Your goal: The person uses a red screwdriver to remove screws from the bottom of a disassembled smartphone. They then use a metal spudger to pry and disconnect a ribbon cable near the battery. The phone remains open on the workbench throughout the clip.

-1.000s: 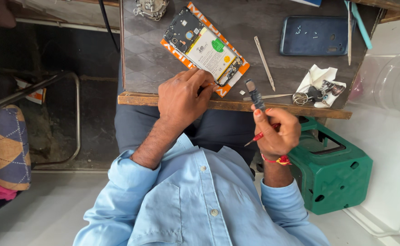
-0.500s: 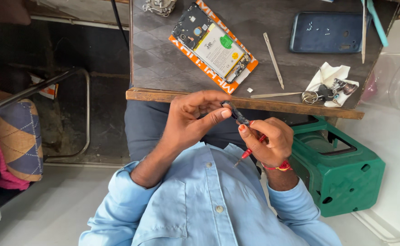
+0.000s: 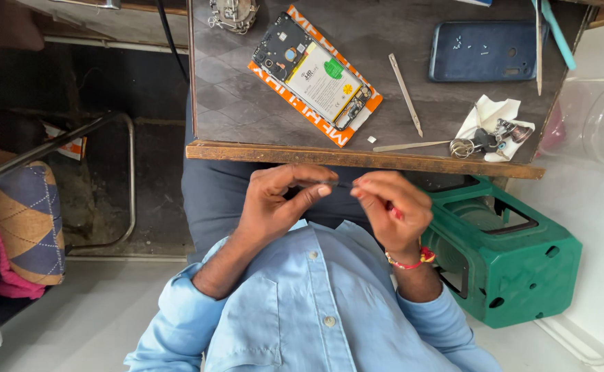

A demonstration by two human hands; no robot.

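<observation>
Both my hands are up over my lap, just short of the tabletop (image 3: pixel 274 153) edge. My left hand (image 3: pixel 274 207) pinches the tip of a thin tool (image 3: pixel 336 184) between thumb and forefinger; my right hand (image 3: pixel 391 210) is closed round its red handle, so the two hands almost meet. I can't tell whether anything tiny sits at that tip. If it does, a slip here could drop it into my lap or onto the floor, since nothing lies under my hands to catch it.

Farther out, the opened phone (image 3: pixel 319 76) lies bare on its orange mat (image 3: pixel 300 110). To the right, a white paper (image 3: pixel 488 120) holds keys. Beyond it the blue back cover (image 3: pixel 484 49) serves as a tray for a few small screws; a knock could scatter them.
</observation>
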